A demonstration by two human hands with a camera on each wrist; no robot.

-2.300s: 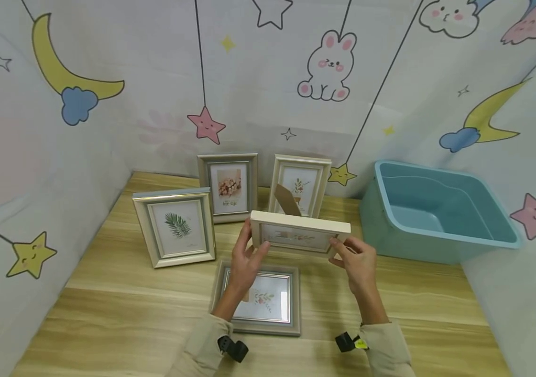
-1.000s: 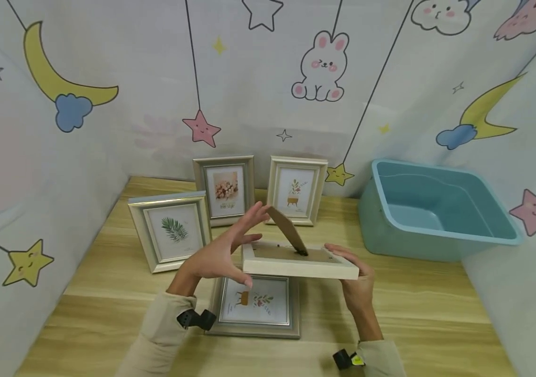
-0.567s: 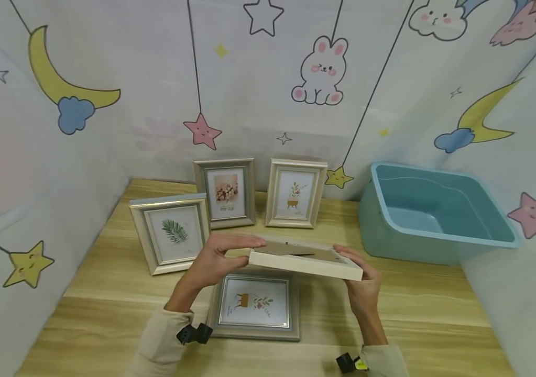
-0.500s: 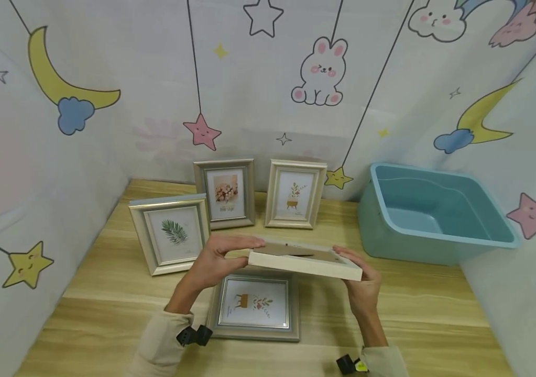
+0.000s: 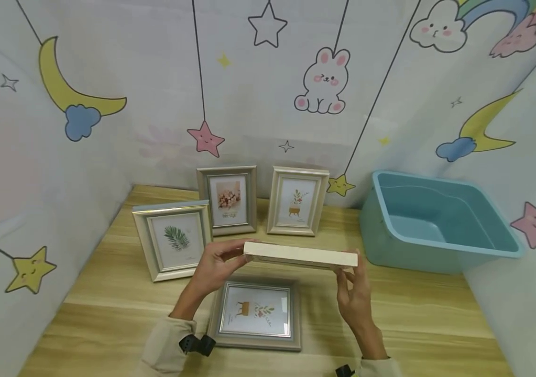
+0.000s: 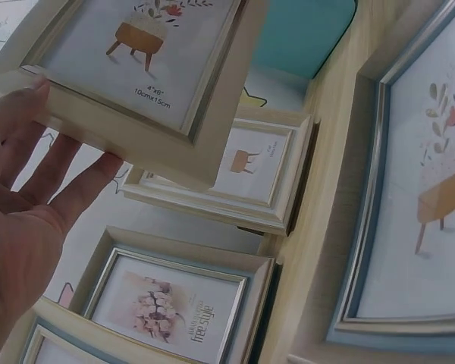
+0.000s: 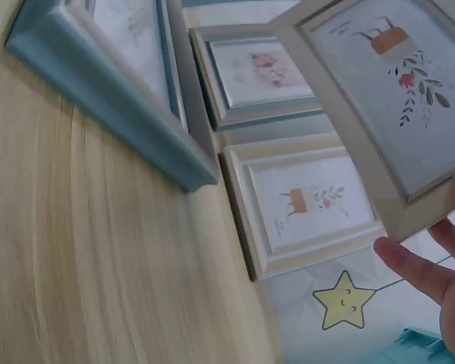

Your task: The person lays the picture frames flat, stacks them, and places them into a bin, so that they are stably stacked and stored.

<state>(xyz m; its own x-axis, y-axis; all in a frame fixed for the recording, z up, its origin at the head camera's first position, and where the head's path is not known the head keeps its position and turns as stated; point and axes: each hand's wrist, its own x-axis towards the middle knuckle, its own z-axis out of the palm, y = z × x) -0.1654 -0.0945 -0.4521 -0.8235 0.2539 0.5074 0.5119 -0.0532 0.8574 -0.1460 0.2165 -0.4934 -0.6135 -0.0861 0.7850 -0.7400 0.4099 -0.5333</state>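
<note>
Head view shows the standing leaf-print frame [image 5: 175, 239], then my left hand [image 5: 217, 267] pinching one end of the cream frame [image 5: 301, 254], held above the flat-lying frame [image 5: 255, 311] on the table [image 5: 107, 303], then my right hand [image 5: 354, 297] gripping its other end, and the blue tub [image 5: 418, 256]; the cream frame's brown back, visible half a second ago, is now hidden, so I judge its picture [image 6: 148, 57] has tipped back towards me
</note>
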